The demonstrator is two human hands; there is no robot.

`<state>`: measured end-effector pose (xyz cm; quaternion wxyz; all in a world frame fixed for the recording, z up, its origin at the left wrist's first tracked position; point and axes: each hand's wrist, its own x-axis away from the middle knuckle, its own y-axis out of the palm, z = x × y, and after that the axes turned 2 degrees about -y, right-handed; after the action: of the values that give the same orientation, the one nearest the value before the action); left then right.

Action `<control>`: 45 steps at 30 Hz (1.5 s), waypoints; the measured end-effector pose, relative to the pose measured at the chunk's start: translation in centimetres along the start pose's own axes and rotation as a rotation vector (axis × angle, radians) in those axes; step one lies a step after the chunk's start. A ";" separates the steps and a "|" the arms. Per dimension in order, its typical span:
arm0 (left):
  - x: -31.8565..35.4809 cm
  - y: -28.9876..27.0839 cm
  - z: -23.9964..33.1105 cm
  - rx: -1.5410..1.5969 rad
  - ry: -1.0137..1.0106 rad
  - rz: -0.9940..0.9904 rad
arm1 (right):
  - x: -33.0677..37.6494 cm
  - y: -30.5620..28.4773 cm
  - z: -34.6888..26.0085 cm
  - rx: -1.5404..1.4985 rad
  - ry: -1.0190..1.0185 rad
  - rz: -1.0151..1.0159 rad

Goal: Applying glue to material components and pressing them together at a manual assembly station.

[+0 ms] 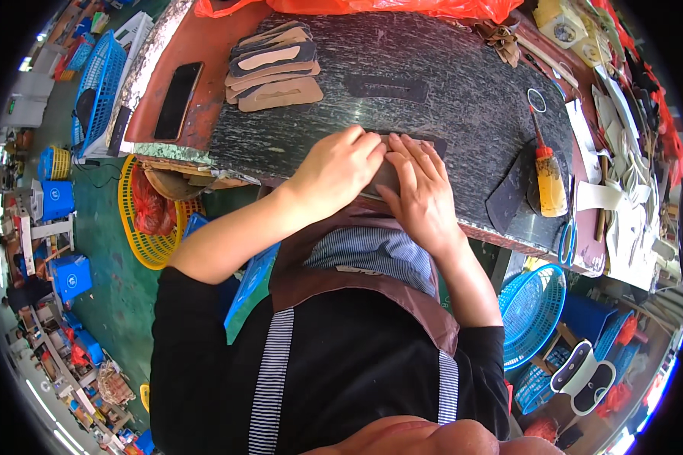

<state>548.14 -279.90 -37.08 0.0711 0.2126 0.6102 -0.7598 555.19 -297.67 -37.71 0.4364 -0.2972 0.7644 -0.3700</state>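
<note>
A dark brown, leather-like flat piece (385, 179) lies at the near edge of the black speckled work slab (281, 140), partly hidden under my hands. My left hand (338, 168) has its fingers curled together on the piece's left part, fingertips close to my other hand. My right hand (421, 186) lies flat on it, fingers stretched out and pressing down. Farther back, a similar dark piece with a long slot (387, 88) lies flat by itself. A fanned stack of tan and dark cut pieces (275, 68) sits at the back left.
A phone (179, 100) lies on the red-brown board at left. At right are a yellow glue bottle with red top (551, 182), blue-handled scissors (567, 241) and pale scraps (626, 220). Yellow (140, 239) and blue baskets (535, 311) stand below the table.
</note>
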 end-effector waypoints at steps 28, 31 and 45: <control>0.0 -12.2 -16.5 0.481 -0.592 0.166 | 6.4 -9.1 8.3 0.031 0.367 0.435; -0.3 -11.8 -17.2 0.723 -0.837 -0.074 | 6.7 -9.2 9.2 -0.028 0.396 0.537; -4.3 -1.0 -6.9 -0.326 0.044 -0.114 | 11.2 -10.6 14.2 0.452 0.832 0.327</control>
<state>553.28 -273.68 -35.55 0.0478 0.1799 0.7378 -0.6489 564.23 -316.50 -38.86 0.2004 0.1013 0.8109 -0.5404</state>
